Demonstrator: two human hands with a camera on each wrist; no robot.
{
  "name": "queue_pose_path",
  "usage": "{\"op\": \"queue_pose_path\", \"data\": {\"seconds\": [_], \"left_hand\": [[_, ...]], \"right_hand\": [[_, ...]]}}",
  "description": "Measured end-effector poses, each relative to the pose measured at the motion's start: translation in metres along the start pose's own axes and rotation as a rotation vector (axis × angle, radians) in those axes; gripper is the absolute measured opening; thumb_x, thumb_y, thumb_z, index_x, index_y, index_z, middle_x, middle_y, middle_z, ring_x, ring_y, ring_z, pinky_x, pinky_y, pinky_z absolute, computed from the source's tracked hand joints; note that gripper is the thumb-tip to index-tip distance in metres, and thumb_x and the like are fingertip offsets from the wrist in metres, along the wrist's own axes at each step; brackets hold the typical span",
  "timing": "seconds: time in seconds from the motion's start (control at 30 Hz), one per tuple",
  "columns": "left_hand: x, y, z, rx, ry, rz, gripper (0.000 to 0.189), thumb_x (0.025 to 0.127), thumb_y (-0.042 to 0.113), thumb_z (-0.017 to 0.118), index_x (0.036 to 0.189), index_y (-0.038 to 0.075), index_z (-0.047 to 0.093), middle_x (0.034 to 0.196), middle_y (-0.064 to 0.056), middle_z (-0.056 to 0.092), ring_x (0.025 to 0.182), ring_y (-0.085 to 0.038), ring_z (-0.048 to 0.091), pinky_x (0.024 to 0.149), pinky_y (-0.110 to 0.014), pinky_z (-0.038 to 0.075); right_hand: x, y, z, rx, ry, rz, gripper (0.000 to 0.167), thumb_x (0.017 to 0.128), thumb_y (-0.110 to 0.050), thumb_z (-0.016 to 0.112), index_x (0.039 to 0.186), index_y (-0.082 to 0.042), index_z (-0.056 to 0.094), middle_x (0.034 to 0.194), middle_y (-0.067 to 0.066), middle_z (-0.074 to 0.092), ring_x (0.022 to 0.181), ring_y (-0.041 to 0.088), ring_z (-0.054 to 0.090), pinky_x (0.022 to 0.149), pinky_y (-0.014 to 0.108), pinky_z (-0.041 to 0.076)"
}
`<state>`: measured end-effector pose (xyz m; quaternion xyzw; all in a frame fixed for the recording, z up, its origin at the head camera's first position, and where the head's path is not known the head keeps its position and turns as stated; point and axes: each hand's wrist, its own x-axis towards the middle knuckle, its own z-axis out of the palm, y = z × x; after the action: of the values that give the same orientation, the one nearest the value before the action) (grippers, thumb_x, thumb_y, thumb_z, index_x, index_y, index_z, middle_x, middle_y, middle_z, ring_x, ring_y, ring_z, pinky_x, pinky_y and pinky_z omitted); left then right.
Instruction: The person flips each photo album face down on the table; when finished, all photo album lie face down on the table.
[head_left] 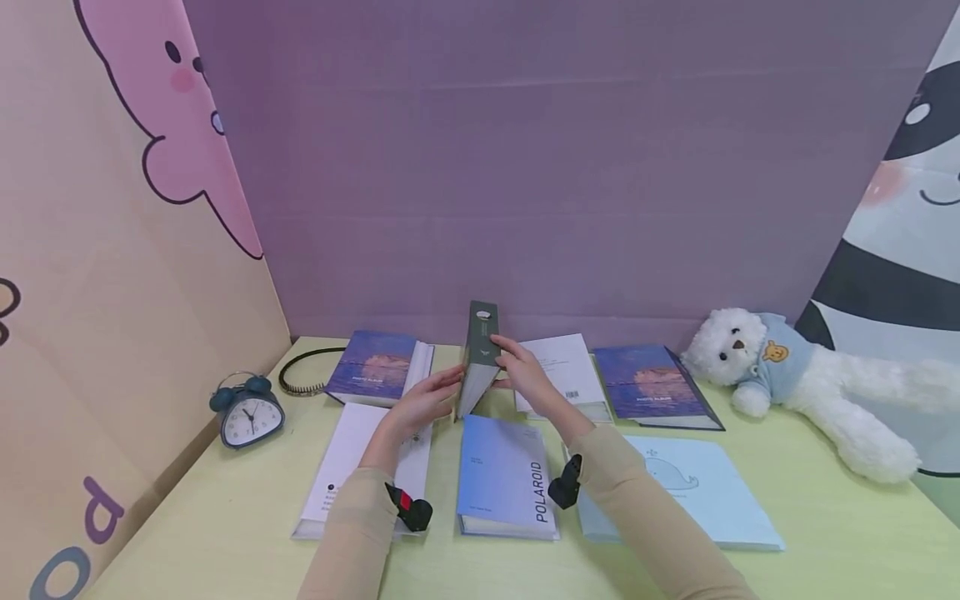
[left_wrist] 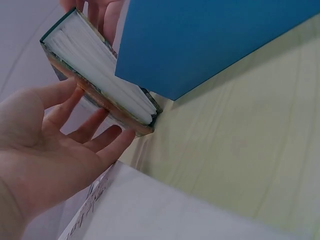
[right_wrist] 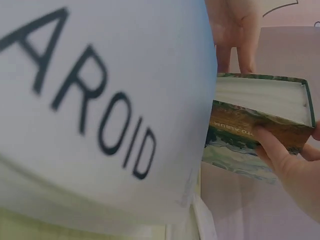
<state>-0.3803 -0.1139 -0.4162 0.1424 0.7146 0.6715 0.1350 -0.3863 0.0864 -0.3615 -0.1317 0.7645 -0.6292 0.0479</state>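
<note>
A thick dark green photo album [head_left: 482, 342] stands tilted on the table between both hands, its white page edges [left_wrist: 100, 67] facing me. My right hand [head_left: 528, 377] holds it from the right, and in the right wrist view the thumb [right_wrist: 272, 147] presses the cover by the lettering. On the other side, the left hand [head_left: 423, 404] touches the cover with extended, loosely spread fingers [left_wrist: 92, 125]. Just in front lies a blue-white album [head_left: 506, 479] marked POLAROID. A white album [head_left: 360, 458] is under the left forearm.
At the back lie two purple photo albums [head_left: 375, 367] [head_left: 652, 383] and a white one [head_left: 566, 371]. A pale blue whale album [head_left: 690, 487] lies front right. An alarm clock [head_left: 250, 415] and black coiled band [head_left: 300, 388] are left; a plush bear [head_left: 787, 367] is right.
</note>
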Motion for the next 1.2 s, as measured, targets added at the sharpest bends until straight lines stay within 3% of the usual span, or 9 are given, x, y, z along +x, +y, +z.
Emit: {"op": "queue_pose_path", "data": {"seconds": [0.13,0.23,0.4,0.7,0.93,1.2], "left_hand": [[-0.002,0.0,0.001,0.033,0.017,-0.005,0.046,0.102,0.016,0.04,0.147,0.01,0.032,0.152,-0.015,0.028,0.139,-0.033,0.027,0.113,-0.051,0.026],[-0.003,0.001,0.002,0.056,0.042,-0.024,0.043,0.102,0.016,0.039,0.145,0.009,0.037,0.15,-0.016,0.032,0.139,-0.033,0.028,0.113,-0.05,0.026],[-0.002,0.003,0.002,0.07,0.057,-0.061,0.042,0.102,0.019,0.04,0.143,0.01,0.04,0.148,-0.017,0.036,0.138,-0.032,0.03,0.113,-0.047,0.027],[0.003,0.0,0.002,0.097,0.102,-0.105,0.044,0.101,0.02,0.042,0.144,0.01,0.038,0.149,-0.015,0.035,0.138,-0.031,0.031,0.114,-0.046,0.027],[0.006,-0.002,0.003,0.172,0.162,-0.094,0.046,0.1,0.018,0.045,0.144,0.006,0.037,0.148,-0.016,0.037,0.135,-0.033,0.035,0.112,-0.047,0.03],[0.004,-0.002,0.001,0.2,0.194,-0.106,0.045,0.101,0.019,0.043,0.144,0.007,0.038,0.148,-0.016,0.035,0.136,-0.035,0.033,0.111,-0.05,0.029]], "right_hand": [[-0.001,0.006,-0.003,-0.121,0.077,-0.017,0.043,0.099,-0.018,0.045,0.14,-0.008,0.043,0.148,0.016,0.033,0.114,0.035,0.056,0.094,0.041,0.05],[-0.001,0.01,-0.004,-0.179,0.084,-0.011,0.05,0.095,-0.031,0.054,0.14,-0.01,0.044,0.149,0.014,0.034,0.108,0.034,0.059,0.094,0.044,0.049],[0.001,0.015,-0.007,-0.25,0.092,0.0,0.063,0.089,-0.042,0.061,0.141,-0.012,0.042,0.148,0.012,0.036,0.121,0.033,0.05,0.098,0.047,0.045],[0.005,0.023,-0.009,-0.278,0.084,0.022,0.066,0.089,-0.039,0.062,0.141,-0.005,0.041,0.148,0.016,0.037,0.132,0.034,0.038,0.105,0.048,0.039],[0.007,0.029,-0.01,-0.363,0.071,0.046,0.065,0.089,-0.038,0.063,0.139,-0.001,0.043,0.148,0.019,0.035,0.138,0.036,0.029,0.109,0.049,0.033],[0.008,0.035,-0.007,-0.468,0.018,0.078,0.062,0.091,-0.038,0.059,0.137,0.001,0.045,0.144,0.022,0.039,0.135,0.039,0.033,0.106,0.051,0.036]]}}
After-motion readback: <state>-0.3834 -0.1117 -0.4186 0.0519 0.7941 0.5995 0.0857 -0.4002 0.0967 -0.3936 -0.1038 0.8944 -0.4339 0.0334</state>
